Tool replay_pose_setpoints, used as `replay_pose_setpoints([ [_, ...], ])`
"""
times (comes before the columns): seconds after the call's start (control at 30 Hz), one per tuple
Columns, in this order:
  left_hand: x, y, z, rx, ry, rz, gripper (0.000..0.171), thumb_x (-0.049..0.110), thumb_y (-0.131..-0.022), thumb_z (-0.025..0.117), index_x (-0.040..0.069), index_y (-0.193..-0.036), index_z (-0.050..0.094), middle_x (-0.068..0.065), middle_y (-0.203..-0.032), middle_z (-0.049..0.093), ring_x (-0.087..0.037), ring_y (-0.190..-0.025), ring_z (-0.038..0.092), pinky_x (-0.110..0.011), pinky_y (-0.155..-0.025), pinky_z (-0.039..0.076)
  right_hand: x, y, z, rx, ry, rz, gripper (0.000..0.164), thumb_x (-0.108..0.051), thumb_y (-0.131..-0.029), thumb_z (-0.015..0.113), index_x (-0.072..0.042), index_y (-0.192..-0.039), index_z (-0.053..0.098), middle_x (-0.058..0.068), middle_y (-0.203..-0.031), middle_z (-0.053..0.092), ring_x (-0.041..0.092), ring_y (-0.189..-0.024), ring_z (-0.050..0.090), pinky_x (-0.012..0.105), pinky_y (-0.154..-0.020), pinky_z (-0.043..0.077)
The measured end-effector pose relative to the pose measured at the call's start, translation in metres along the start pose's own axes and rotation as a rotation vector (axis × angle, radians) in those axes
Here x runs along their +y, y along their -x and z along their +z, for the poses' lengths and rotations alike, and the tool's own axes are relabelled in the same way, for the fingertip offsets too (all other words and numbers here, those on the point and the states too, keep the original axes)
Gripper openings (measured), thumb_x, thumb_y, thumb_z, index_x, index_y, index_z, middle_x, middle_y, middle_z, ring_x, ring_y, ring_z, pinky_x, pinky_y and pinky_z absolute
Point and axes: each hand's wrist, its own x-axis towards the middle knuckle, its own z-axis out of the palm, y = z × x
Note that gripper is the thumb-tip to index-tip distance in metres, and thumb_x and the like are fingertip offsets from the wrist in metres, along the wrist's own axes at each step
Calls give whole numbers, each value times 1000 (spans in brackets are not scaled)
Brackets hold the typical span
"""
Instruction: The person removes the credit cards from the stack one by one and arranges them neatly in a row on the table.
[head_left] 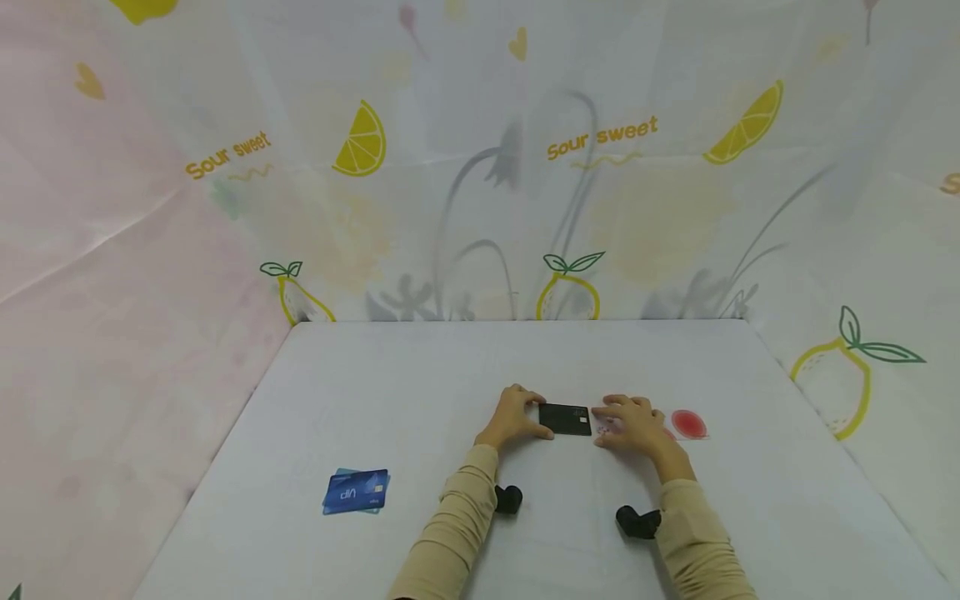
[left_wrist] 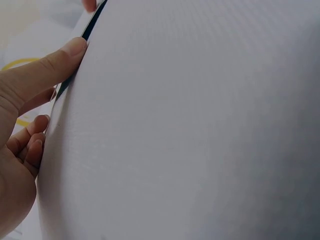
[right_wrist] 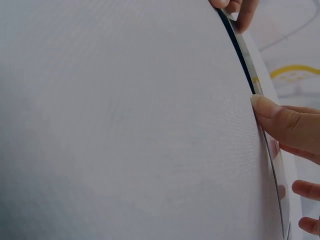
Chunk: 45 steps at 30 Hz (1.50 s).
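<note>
On the white table, a black card (head_left: pixel 565 420) with a small light chip lies flat. My left hand (head_left: pixel 513 417) holds its left end, thumb at the near edge and a finger at the far edge. A pale, pinkish printed card (head_left: pixel 606 426) sits against its right end, mostly under my right hand (head_left: pixel 636 427). That hand grips the pale card, its thumb and forefinger at opposite edges beside the join. Seen edge-on in the right wrist view, the black card is a thin dark strip (right_wrist: pixel 237 47) running up to the thumb (right_wrist: pixel 270 111).
At the front left, a blue VIP card (head_left: pixel 356 491) overlaps a lighter blue one (head_left: pixel 372 511). A red disc print (head_left: pixel 689 424) shows to the right of my right hand. The white table (head_left: pixel 450 358) meets a lemon-printed cloth wall (head_left: pixel 465 208) at the back.
</note>
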Motion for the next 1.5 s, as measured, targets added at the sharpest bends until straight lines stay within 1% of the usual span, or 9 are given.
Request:
replay_pose_setpoints([
  [0.27, 0, -1, 0, -2, -7, 0, 57, 30, -54, 84, 9, -103, 65, -2, -89, 48, -15, -84, 39, -26, -72, 38, 2, 0, -1, 0, 1, -1, 43, -32, -76, 68, -16, -115, 61, 14, -129, 43, 48, -116, 27, 65, -83, 23],
  [0.67, -2, -2, 4, -6, -23, -17, 58, 32, -55, 84, 10, -105, 65, -3, -93, 47, -17, -89, 40, -27, -76, 40, -1, 2, 6, 87, -20, -22, 39, -27, -77, 67, -13, -113, 62, 15, -124, 47, 48, -111, 31, 64, -79, 23],
  [0.8, -5, 0, 4, 2, 10, 8, 59, 36, -54, 83, 9, -104, 66, -4, -89, 47, -17, -86, 41, -28, -75, 40, -3, 3, 7, 81, -15, -24, 40, -27, -78, 66, -13, -115, 61, 15, -125, 46, 48, -112, 30, 66, -80, 21],
  [0.87, -7, 0, 4, 18, 10, 50, 60, 43, -55, 81, 10, -103, 66, -3, -87, 46, -16, -83, 40, -26, -71, 40, -5, 2, 7, 77, -12, -28, 40, -27, -78, 66, -13, -116, 60, 16, -126, 45, 48, -112, 30, 67, -80, 21],
  [1.0, -7, 0, 4, 30, 8, 71, 59, 44, -56, 80, 10, -103, 66, -3, -87, 47, -16, -83, 41, -27, -70, 40, -8, 2, 6, 72, 4, -32, 39, -26, -80, 64, -13, -116, 60, 16, -126, 45, 49, -111, 30, 67, -79, 22],
  [1.03, -8, 0, 5, 35, 3, 70, 59, 43, -57, 80, 10, -103, 66, -3, -88, 47, -16, -84, 41, -27, -71, 40, -9, 2, 5, 70, 3, -31, 39, -27, -80, 64, -13, -116, 60, 17, -126, 45, 49, -111, 30, 67, -79, 22],
  [1.07, -5, 1, 4, 26, 5, 41, 57, 38, -57, 81, 9, -104, 66, -5, -89, 48, -17, -85, 41, -28, -73, 40, -10, 2, 5, 66, 1, -28, 40, -27, -79, 64, -13, -116, 60, 17, -126, 45, 49, -112, 29, 67, -80, 22],
  [1.27, -4, 1, 6, 27, -52, 14, 55, 34, -61, 80, 9, -107, 65, -5, -94, 48, -16, -87, 40, -26, -73, 39, -11, 1, 4, 53, -20, -6, 47, -35, -77, 66, -12, -118, 58, 17, -127, 43, 47, -113, 28, 65, -81, 22],
  [1.5, -4, 1, 5, 23, -53, 27, 55, 34, -61, 80, 8, -107, 65, -7, -96, 49, -18, -87, 42, -26, -73, 40, -11, -1, 6, 65, -21, 10, 46, -33, -77, 67, -12, -117, 59, 17, -127, 43, 48, -112, 28, 66, -80, 23],
])
